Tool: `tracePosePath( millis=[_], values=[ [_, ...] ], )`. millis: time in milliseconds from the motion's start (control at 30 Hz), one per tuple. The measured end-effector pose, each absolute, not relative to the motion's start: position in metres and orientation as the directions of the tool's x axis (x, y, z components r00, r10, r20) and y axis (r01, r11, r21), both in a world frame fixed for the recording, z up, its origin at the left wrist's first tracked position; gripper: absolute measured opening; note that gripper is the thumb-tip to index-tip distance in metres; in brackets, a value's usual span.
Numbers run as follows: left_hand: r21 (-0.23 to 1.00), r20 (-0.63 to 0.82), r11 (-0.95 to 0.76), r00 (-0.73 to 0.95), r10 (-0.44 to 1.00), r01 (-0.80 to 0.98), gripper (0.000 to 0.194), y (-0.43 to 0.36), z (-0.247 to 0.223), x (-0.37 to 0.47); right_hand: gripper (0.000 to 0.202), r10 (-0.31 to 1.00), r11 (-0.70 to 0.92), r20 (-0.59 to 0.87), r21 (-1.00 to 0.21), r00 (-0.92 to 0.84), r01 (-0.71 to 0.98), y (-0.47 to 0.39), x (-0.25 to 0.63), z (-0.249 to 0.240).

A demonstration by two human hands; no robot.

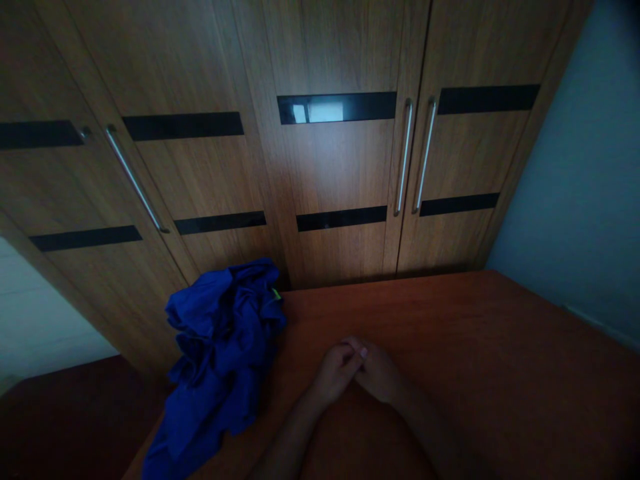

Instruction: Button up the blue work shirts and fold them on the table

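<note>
Head view: left hand (334, 375) and right hand (379, 375) clasped together, blue cloth (225, 360) to their left

Two bare forearms (300, 421) reach in from the near edge, one from each side, over the reddish-brown tabletop (475, 347). They meet at the hands, near the middle. The fingers (353, 344) are folded closed against one another, with a thumb laid across; no held thing shows, though I cannot tell whether something small is hidden between the palms, nor whether the hands rest on the wood or just above it

The cloth lies crumpled to the left of the fingers and well apart from them, covering part of the tabletop's left edge. Its long axis slants from the near left to the far right, so its far end reaches deeper than the hands. The left hand is the nearer one, with bare wood between it and the folds. A small yellow-green patch (277, 294) shows on the far right side of the heap

Beyond the far edge stand wooden cabinet doors (335, 160) with black strips (337, 109) and long metal handles (404, 160); a bluish wall (575, 193) closes the far right
</note>
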State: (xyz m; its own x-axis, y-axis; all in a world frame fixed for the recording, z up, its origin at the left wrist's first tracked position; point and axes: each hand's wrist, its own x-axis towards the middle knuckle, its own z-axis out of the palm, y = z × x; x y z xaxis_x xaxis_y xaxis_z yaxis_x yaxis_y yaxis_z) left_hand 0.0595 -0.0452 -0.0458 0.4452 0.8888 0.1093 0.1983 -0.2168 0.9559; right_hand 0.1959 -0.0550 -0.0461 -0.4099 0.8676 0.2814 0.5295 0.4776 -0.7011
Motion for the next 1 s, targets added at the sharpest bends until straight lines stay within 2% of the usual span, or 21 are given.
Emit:
tracePosePath(
  millis=[433,733,1000],
  values=[
    [0.947,0.122,-0.236,0.438,0.891,0.217,0.051,-0.0457,-0.0439,0.0599,0.042,0.865,0.479,0.275,-0.704,-0.420,0.525,-0.0555,0.1964,-0.0419],
    [0.959,0.128,-0.226,0.448,0.885,0.172,0.049,-0.0465,-0.0425,0.0604,0.039,0.878,0.460,0.273,-0.706,-0.393,0.538,-0.0552,0.1959,-0.0436],
    [0.952,0.108,-0.219,0.437,0.893,0.213,0.047,-0.0451,-0.0478,0.0601,0.040,0.873,0.476,0.299,-0.692,-0.384,0.543,-0.0546,0.1934,-0.0435]
  ],
)
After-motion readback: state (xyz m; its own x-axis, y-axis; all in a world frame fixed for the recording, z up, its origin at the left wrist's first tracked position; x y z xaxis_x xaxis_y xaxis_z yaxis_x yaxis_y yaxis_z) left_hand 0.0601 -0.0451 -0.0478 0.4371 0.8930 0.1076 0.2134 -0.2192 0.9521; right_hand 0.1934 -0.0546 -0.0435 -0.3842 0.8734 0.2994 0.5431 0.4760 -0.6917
